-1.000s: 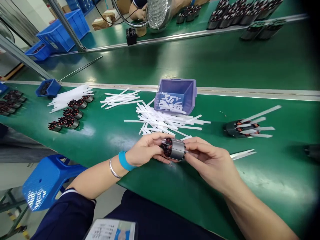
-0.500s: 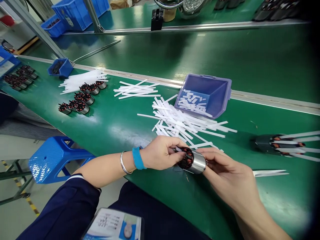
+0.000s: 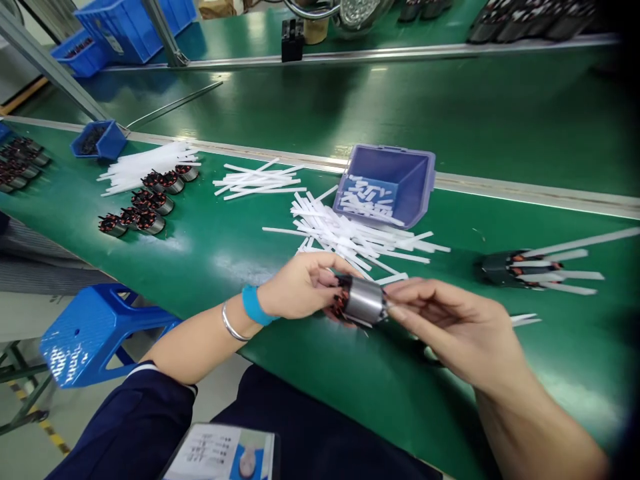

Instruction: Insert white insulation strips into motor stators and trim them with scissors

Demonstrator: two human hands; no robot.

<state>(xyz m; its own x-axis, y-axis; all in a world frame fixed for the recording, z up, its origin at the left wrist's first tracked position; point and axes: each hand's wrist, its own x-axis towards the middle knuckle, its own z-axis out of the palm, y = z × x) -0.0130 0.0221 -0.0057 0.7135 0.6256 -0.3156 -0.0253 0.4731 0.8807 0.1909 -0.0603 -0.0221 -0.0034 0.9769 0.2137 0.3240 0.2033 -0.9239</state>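
The left hand [image 3: 300,288] is curled around the left end of a small motor stator [image 3: 361,301], fingers wrapped tight on its copper-wound end, holding it just above the near edge of the green table [image 3: 500,133]; the right hand [image 3: 450,327] meets the stator's right end, its fingertips [image 3: 400,308] pinched at the rim, though blur hides what they grip; a heap of white strips [image 3: 350,237] lies just beyond, touching a purple bin [image 3: 385,183]; another stator with strips [image 3: 525,270] rests to the right.

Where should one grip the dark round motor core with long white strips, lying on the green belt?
Grip the dark motor core by its bare body, probably from above: it lies sideways, and its white strips stick out rightward.
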